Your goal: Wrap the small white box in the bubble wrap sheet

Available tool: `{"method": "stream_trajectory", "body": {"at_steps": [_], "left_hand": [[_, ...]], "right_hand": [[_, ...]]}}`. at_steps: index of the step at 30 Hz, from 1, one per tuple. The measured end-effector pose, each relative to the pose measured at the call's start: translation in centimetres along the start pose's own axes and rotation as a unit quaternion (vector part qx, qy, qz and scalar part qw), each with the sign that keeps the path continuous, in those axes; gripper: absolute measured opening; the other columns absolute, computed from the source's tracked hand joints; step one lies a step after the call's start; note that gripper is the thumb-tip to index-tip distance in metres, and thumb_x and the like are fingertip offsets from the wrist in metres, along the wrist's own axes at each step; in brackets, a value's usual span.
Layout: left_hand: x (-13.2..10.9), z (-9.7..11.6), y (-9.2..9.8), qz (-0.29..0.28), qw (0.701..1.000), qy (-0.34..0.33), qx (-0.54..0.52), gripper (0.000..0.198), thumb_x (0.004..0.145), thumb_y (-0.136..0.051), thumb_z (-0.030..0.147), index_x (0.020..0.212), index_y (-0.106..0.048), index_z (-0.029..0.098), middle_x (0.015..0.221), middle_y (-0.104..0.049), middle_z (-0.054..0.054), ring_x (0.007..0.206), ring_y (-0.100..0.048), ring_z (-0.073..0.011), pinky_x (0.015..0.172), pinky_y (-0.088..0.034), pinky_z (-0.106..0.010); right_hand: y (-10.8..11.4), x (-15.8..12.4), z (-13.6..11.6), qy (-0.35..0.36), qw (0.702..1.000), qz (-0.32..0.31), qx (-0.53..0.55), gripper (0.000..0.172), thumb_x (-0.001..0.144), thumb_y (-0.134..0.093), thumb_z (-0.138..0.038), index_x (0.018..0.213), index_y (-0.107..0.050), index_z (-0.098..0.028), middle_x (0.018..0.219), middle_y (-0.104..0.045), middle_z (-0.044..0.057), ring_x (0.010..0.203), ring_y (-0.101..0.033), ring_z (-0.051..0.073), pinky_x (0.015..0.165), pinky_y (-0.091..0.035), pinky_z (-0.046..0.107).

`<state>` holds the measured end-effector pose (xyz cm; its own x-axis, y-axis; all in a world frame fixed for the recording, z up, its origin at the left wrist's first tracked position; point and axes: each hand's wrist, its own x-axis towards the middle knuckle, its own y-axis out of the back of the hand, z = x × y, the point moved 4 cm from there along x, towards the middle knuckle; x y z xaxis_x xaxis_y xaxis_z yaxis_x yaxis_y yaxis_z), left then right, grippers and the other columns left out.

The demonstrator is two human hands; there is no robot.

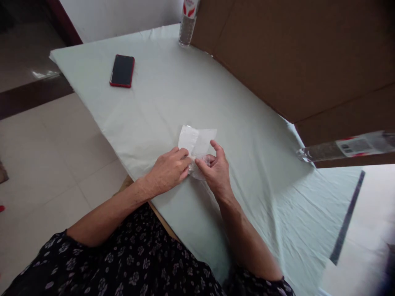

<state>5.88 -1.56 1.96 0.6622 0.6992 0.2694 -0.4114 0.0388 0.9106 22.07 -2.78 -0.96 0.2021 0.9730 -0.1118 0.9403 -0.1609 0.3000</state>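
A thin white sheet (202, 141), partly see-through like a plastic bag or wrapper, is held just above the cloth near the table's front edge. It looks folded or made of two flaps; I cannot tell which material it is. My left hand (173, 167) has its fingers curled and closed on the sheet's left side. From the right, my right hand (216, 172) pinches the lower part between thumb and fingers, with its index finger stretched out. Both sets of fingertips nearly meet at the middle crease. Fingers hide some of the lower edge.
A pale green cloth (160, 94) covers the table. At the back left lies a phone (122, 70) in a red case. A large brown cardboard panel (277, 53) rises at the right, with one clear bottle (187, 26) at its far end and another bottle (348, 146) near its right end.
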Motion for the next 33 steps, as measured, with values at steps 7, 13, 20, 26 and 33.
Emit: {"method": "stream_trajectory", "body": {"at_steps": [7,13,20,26,33], "left_hand": [[0.1,-0.5,-0.7,-0.027,0.997,0.02,-0.065,0.013,0.092,-0.055,0.012,0.099,-0.065,0.016,0.108,-0.068,-0.009,0.1,-0.064,-0.0241,0.084,-0.056,-0.035],[-0.7,-1.1,-0.9,0.066,0.977,0.068,-0.191,0.024,0.085,-0.056,0.009,0.107,-0.058,0.017,0.104,-0.068,-0.007,0.096,-0.063,-0.0213,0.082,-0.055,-0.034],[-1.4,-1.4,-1.0,0.156,0.922,0.167,-0.313,0.021,0.079,-0.064,0.014,0.098,-0.058,0.018,0.09,-0.057,-0.001,0.069,-0.054,-0.011,0.065,-0.05,-0.025],[-0.5,-0.9,-1.7,0.139,0.941,0.188,-0.247,0.016,0.084,-0.06,0.009,0.073,-0.053,0.018,0.083,-0.053,0.001,0.068,-0.051,-0.0101,0.067,-0.048,-0.024],[-0.1,-0.7,-1.4,0.085,0.959,0.198,-0.186,0.022,0.081,-0.061,0.009,0.1,-0.058,0.019,0.107,-0.06,-0.005,0.076,-0.059,-0.013,0.074,-0.055,-0.029]], "right_hand": [[-1.2,-0.1,-1.1,-0.053,0.992,-0.036,0.105,0.095,0.077,-0.075,-0.044,0.154,-0.027,-0.019,0.068,-0.059,-0.008,0.051,-0.055,0.013,0.049,-0.048,0.028],[-1.1,-0.8,-1.6,-0.075,0.987,-0.094,0.108,0.093,0.08,-0.071,-0.041,0.156,-0.026,-0.013,0.102,-0.073,0.009,0.067,-0.067,0.016,0.054,-0.055,0.029],[-1.0,-1.6,-1.7,0.07,0.985,-0.145,-0.067,0.07,0.084,-0.057,-0.021,0.151,-0.037,-0.023,0.126,-0.071,0.012,0.07,-0.064,0.014,0.063,-0.056,0.032],[-0.4,-0.3,-2.4,0.073,0.975,-0.2,-0.062,0.058,0.088,-0.053,-0.024,0.146,-0.045,-0.023,0.116,-0.075,0.008,0.055,-0.061,0.009,0.062,-0.055,0.031],[1.8,4.8,0.2,-0.046,0.997,-0.049,0.049,0.034,0.072,-0.075,-0.04,0.094,-0.062,-0.018,0.073,-0.066,-0.001,0.045,-0.055,0.009,0.036,-0.037,0.02]]}}
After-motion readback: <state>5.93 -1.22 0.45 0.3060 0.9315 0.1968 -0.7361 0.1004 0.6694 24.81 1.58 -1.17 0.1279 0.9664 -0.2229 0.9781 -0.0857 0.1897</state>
